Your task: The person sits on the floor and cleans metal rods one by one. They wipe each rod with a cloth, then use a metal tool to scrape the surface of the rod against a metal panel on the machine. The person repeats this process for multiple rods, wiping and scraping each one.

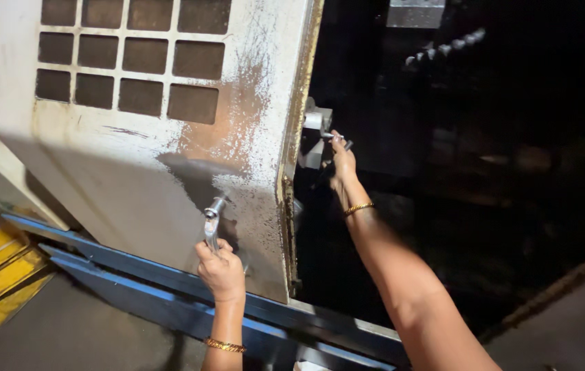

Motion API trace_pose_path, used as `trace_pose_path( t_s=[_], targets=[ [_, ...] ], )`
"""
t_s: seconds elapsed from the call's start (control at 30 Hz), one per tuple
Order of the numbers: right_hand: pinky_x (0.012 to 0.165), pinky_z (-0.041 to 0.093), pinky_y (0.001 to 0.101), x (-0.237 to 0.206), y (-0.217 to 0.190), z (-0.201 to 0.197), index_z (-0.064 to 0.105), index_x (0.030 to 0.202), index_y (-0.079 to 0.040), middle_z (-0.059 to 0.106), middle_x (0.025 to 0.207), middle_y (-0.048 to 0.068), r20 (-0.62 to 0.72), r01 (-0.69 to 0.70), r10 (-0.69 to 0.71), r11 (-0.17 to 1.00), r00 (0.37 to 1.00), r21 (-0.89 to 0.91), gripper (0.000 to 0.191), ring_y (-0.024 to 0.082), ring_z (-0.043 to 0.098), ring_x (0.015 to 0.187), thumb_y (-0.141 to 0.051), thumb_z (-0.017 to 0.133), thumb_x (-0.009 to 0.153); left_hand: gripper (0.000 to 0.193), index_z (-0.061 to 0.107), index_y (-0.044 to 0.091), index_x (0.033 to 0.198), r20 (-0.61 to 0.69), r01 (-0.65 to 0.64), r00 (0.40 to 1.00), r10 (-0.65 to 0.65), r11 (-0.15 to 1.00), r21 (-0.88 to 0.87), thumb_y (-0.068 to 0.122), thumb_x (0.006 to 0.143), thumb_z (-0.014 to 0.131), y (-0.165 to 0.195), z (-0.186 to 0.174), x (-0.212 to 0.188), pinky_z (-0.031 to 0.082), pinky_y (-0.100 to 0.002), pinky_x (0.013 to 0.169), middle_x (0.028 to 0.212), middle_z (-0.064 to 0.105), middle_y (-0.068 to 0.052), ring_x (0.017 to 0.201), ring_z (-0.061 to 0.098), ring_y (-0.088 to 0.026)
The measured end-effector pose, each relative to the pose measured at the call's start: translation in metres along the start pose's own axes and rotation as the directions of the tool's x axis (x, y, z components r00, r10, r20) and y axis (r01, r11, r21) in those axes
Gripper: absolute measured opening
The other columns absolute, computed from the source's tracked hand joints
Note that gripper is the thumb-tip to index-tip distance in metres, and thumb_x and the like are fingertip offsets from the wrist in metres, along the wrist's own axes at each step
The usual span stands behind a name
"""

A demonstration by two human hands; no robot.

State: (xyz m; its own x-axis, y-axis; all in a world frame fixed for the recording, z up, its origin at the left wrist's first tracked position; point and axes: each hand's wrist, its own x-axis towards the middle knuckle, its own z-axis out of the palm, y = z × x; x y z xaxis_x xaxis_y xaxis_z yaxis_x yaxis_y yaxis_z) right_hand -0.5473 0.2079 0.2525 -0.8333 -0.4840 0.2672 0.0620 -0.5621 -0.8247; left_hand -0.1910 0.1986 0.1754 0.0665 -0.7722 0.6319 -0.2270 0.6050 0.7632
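Left hand (222, 270) nearest us, fist wrapped round the metal door handle (212, 221) low on the worn white sliding door (134, 158), bracing it. Further in, right hand (342, 161) pinches a small metal part (338, 139) inside the dark machine bay (478, 172).

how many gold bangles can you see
2: one gold bangle on the left wrist below the left hand gripping the door handle, another gold bangle on the right wrist.
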Motion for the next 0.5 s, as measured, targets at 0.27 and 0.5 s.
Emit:
trace_pose_path(
  t_s=[0.27,0.5],
  targets=[
    [0.086,0.054,0.0474,0.003,-0.044,-0.041,0.062,0.12,-0.014,0.067,0.11,0.005,-0.346,-0.095,0.259,0.9,0.902,0.426,0.047,0.022,0.062,0.102,-0.053,0.046,0.1,0.011,0.047,0.004,0.098,0.004,-0.003,1.0,0.003,1.0,0.014,-0.003,0.089,0.049,0.001,-0.002,-0.001,0.053,-0.051,0.067,0.079,0.071,-0.011,0.072,0.07,-0.037],
    [0.047,0.046,0.0214,0.005,-0.068,-0.065,0.061,0.107,-0.009,0.064,0.088,0.015,-0.302,-0.139,0.232,0.944,0.925,0.299,0.083,0.018,0.062,0.069,-0.084,0.028,0.093,0.01,0.046,0.004,0.097,-0.012,-0.018,1.0,0.019,0.999,0.045,-0.003,0.091,0.048,0.0,-0.002,-0.003,0.054,-0.05,0.065,0.077,0.07,-0.011,0.07,0.071,-0.037]
  ],
)
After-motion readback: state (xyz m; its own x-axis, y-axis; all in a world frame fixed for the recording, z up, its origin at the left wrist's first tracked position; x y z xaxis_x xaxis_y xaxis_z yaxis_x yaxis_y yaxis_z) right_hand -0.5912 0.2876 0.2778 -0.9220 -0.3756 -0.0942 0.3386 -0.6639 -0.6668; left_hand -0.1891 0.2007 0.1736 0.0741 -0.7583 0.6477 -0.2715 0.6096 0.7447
